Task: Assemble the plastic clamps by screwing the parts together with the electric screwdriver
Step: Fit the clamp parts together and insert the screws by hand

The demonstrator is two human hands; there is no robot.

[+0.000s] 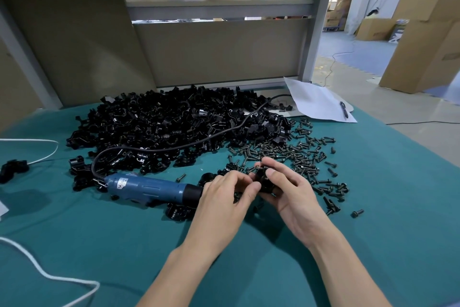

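Black clamp (263, 178) pinched between left hand (224, 197) and right hand (291, 189), fingers curled round it. At their 9 o'clock the electric screwdriver (149, 188) lies flat, long axis 9–3, nose toward 3.

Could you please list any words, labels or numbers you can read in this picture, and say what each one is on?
No text is legible.
Label on the electric screwdriver: too blurred to read.
Dark print on the cardboard box at right: too small to read.
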